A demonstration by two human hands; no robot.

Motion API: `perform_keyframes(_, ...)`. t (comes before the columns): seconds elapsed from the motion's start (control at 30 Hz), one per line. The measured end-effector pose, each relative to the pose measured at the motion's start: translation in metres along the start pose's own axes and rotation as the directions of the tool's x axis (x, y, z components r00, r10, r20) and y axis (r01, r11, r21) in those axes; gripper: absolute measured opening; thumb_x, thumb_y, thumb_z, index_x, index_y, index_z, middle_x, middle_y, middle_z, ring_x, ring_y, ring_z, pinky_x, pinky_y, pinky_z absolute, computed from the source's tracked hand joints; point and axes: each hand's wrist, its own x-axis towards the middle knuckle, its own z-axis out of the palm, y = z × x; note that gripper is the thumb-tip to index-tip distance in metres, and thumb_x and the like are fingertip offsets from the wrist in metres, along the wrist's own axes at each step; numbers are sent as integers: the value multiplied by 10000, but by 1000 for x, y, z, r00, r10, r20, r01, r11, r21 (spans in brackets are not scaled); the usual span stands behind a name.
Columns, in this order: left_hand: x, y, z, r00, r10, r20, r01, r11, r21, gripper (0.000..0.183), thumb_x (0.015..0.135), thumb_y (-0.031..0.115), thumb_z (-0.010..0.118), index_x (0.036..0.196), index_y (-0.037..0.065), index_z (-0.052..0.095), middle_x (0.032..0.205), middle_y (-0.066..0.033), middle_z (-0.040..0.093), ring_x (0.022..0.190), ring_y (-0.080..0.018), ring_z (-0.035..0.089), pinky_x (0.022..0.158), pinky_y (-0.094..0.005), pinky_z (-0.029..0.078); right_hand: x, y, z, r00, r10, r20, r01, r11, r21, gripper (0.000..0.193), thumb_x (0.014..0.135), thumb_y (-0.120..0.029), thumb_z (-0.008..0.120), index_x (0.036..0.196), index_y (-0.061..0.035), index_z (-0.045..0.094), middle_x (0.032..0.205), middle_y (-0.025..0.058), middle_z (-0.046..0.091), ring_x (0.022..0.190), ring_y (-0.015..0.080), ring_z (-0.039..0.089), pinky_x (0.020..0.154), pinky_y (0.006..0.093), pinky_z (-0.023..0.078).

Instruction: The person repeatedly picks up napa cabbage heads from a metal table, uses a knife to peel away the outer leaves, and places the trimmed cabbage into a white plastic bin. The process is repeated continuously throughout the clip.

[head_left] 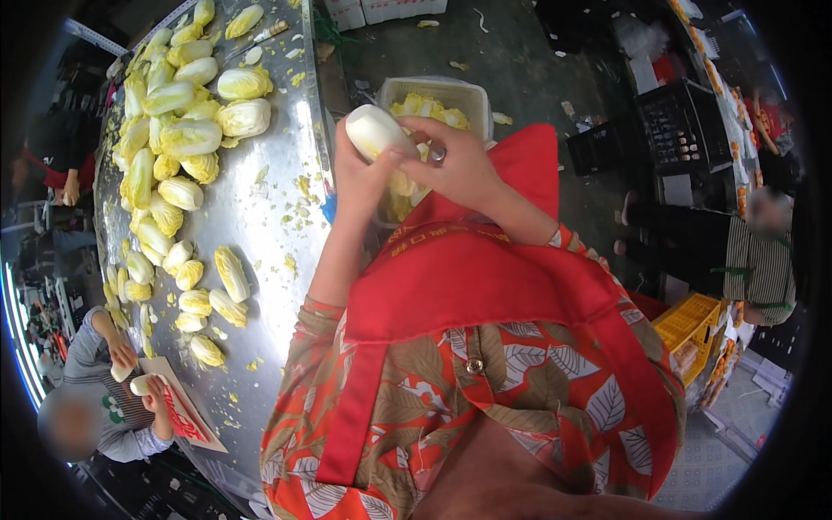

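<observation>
A pale, trimmed napa cabbage (374, 130) rests in my left hand (357, 169), whose fingers wrap round its side. My right hand (455, 165) is closed at the cabbage's near right side, its fingertips close to it. Between the right fingers shows the round metallic end of a small object (438, 153); the rest of it is hidden. Beneath both hands stands a whitish plastic crate (477, 97) with yellow cabbage leaves (433, 110) in it. The forearms partly cover the crate.
On my left, a metal table (273, 186) bears a pile of napa cabbages (186, 137) and leaf scraps. A brown-handled tool (270, 33) lies at its far end. Another person (121, 390) handles cabbages at the near left. Black crates (680, 130) and a yellow crate (685, 329) are at the right.
</observation>
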Motion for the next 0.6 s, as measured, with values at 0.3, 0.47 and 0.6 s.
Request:
perform_keyframes(0.3, -4, 11, 8, 996, 87, -1, -82, 939, 335, 425, 902, 290, 576, 1227, 46, 452, 1050, -185, 609, 960, -290, 619, 823, -344, 474, 7, 4, -8, 993, 106, 52, -115, 968, 221, 466, 753, -143, 610, 1186, 18, 555, 930, 92, 639, 807, 137, 596, 722, 268, 488)
perform_keyframes(0.47, -2, 11, 5, 995, 92, 31, -97, 905, 414, 412, 887, 271, 586, 1224, 69, 463, 1047, -217, 604, 951, -362, 618, 805, -370, 482, 9, 13, 1, 1000, 16, -4, -15, 982, 186, 452, 745, -103, 573, 1182, 3, 530, 974, 138, 635, 887, 223, 614, 787, 315, 485)
perform_keyframes(0.6, -4, 18, 4, 998, 50, 30, -59, 890, 452, 370, 901, 237, 568, 1212, 53, 487, 1019, -170, 627, 942, -300, 627, 806, -349, 483, 10, 16, 6, 998, -44, -54, 50, 993, 110, 427, 751, -89, 550, 1169, -9, 524, 1014, 175, 630, 926, 282, 621, 807, 332, 483)
